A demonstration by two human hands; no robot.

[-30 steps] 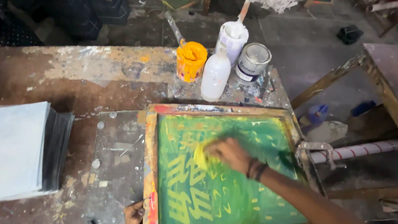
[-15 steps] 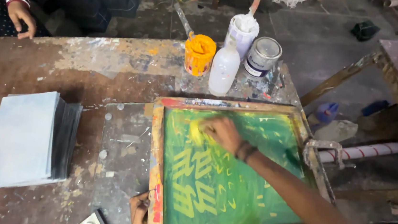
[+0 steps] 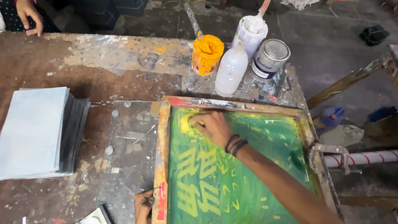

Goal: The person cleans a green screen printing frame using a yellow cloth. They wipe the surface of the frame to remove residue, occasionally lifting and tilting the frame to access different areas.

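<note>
Overhead, one wooden-framed screen (image 3: pixel 239 173) lies on the paint-stained surface (image 3: pixel 92 69), its mesh smeared green with yellow shapes showing through. Right hand (image 3: pixel 214 128) rests on the mesh near the upper left corner, fingers (image 3: pixel 198 122) curled close together, pressing a small yellow wad (image 3: pixel 187 124) against the mesh; two dark bands circle its wrist. Left hand (image 3: pixel 143 210) grips the frame's left rail near the bottom edge, fingers wrapped on the wood, only partly in view. Behind the screen stand four containers: one orange cup (image 3: pixel 207 54), one white bottle (image 3: pixel 231 71), one white tub (image 3: pixel 251 35) and one metal tin (image 3: pixel 270 58). One stack of grey sheets (image 3: pixel 34 133) lies well to the left. Another person's hand (image 3: pixel 29 13) rests at the far left corner.
</note>
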